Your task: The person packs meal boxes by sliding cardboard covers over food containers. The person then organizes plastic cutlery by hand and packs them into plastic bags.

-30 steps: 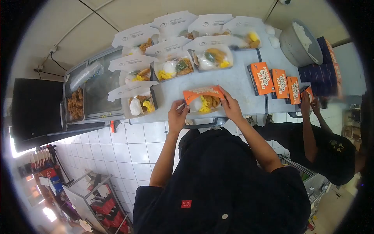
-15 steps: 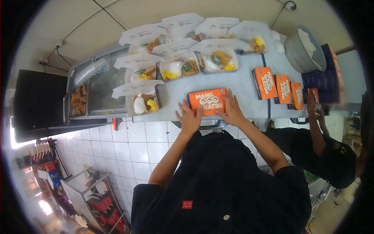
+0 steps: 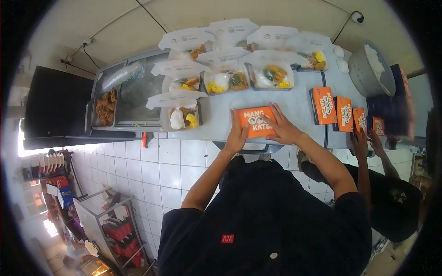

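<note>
A closed orange meal box (image 3: 254, 120) printed "MANG KATSU" lies flat near the table's front edge. My left hand (image 3: 236, 134) presses along its left side, fingers pointing away from me. Over its right side lies my right hand (image 3: 284, 129), fingers on the lid and thumb at the front edge. Between them my hands grip the box. Behind it stand open meal boxes with rice, fried pieces and yellow shreds, among them one box (image 3: 199, 115) to the left and another box (image 3: 251, 82) farther back.
Closed orange boxes (image 3: 321, 106) stand in a row on the right, with a co-worker's hands (image 3: 361, 142) at them. Behind is a large pot (image 3: 357, 69) of rice. At left, a metal tray (image 3: 138, 120) adjoins fried pieces (image 3: 106, 108) and a plastic bag (image 3: 123, 77).
My left fingers have drawn in against the box's left side, and my right hand reaches farther over its lid. The co-worker's hands have shifted along the row. The whole view has moved slightly.
</note>
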`<state>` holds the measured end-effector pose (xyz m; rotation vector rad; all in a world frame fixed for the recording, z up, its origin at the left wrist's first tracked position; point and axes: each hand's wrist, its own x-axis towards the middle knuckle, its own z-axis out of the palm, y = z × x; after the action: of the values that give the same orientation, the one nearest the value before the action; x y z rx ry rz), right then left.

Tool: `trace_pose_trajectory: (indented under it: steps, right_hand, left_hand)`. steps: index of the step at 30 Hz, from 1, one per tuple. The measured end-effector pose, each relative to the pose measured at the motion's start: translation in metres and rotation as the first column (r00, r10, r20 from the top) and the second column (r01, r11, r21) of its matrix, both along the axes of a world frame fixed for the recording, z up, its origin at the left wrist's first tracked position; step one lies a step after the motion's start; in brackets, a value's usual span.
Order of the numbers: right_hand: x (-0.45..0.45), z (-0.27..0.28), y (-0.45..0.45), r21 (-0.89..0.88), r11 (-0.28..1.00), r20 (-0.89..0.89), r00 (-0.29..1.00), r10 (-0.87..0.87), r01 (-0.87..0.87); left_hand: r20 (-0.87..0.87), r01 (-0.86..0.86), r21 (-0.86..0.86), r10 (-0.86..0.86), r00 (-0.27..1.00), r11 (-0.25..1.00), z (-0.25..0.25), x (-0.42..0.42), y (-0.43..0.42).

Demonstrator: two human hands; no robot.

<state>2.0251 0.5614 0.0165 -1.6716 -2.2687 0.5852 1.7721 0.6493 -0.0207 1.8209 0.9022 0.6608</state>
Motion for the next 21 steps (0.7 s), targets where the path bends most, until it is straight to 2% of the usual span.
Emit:
trace_pose_trajectory:
  steps: [1,2,4,7,9,12,13,14,15,16,17,18,19,20,21]
  right_hand:
    - [0.005,0.002,0.002,0.007,1.000,0.025,0.999,0.028,-0.028]
    - [0.008,0.004,0.000,0.006,0.998,0.048,0.997,0.062,-0.063]
    - [0.013,0.013,0.001,-0.025,0.996,0.113,0.989,0.091,-0.089]
    - [0.012,0.017,0.007,-0.023,0.993,0.171,0.978,0.120,-0.118]
    - [0.011,0.011,0.012,0.024,0.989,0.175,0.975,0.139,-0.146]
    - [0.010,0.004,0.012,0.016,0.989,0.106,0.983,0.147,-0.149]
    - [0.009,0.005,0.013,0.044,0.985,0.117,0.980,0.161,-0.167]
    - [0.009,0.006,0.012,0.071,0.980,0.128,0.976,0.178,-0.188]
    - [0.010,0.005,0.011,0.085,0.976,0.141,0.972,0.188,-0.201]
    - [0.011,0.001,0.017,0.111,0.967,0.153,0.965,0.211,-0.229]
    - [0.012,-0.005,0.017,0.154,0.962,0.085,0.973,0.216,-0.227]
    - [0.007,0.002,0.020,0.169,0.956,0.137,0.966,0.220,-0.241]
    - [0.003,0.002,0.016,0.205,0.954,0.101,0.974,0.201,-0.218]
    - [0.002,0.001,0.013,0.228,0.956,0.072,0.982,0.172,-0.184]
    - [0.001,0.001,0.011,0.214,0.962,0.051,0.985,0.164,-0.171]
  left_hand:
    - [-0.030,0.016,0.075,-0.014,0.999,0.997,-0.005,-0.001,0.004]
    - [-0.239,0.110,0.200,-0.061,0.969,0.974,-0.011,-0.004,0.006]
    - [-0.629,0.335,0.358,-0.041,0.776,0.872,0.025,-0.012,0.011]
    - [-0.480,0.474,0.337,-0.285,0.830,0.813,0.028,-0.017,0.023]
    - [-0.314,0.477,0.386,-0.374,0.873,0.789,-0.017,-0.023,0.033]
    - [-0.298,0.460,0.338,-0.370,0.880,0.821,-0.043,-0.019,0.031]
    - [-0.214,0.431,0.463,-0.373,0.903,0.775,-0.050,-0.021,0.033]
    - [-0.219,0.404,0.455,-0.340,0.915,0.794,-0.050,-0.017,0.031]
    - [-0.285,0.464,0.319,-0.384,0.878,0.826,-0.021,-0.007,0.038]
    - [-0.263,0.516,0.479,-0.445,0.856,0.710,0.015,-0.011,0.041]
    - [-0.105,0.432,0.422,-0.430,0.897,0.797,-0.031,-0.010,0.044]
    - [-0.184,0.409,0.620,-0.382,0.906,0.670,-0.013,-0.022,0.045]
    - [-0.263,0.380,0.715,-0.278,0.924,0.587,-0.042,-0.022,0.045]
    - [-0.351,0.422,0.689,-0.239,0.906,0.589,-0.038,-0.023,0.040]
    - [-0.392,0.498,0.491,-0.330,0.859,0.715,-0.005,-0.030,0.035]
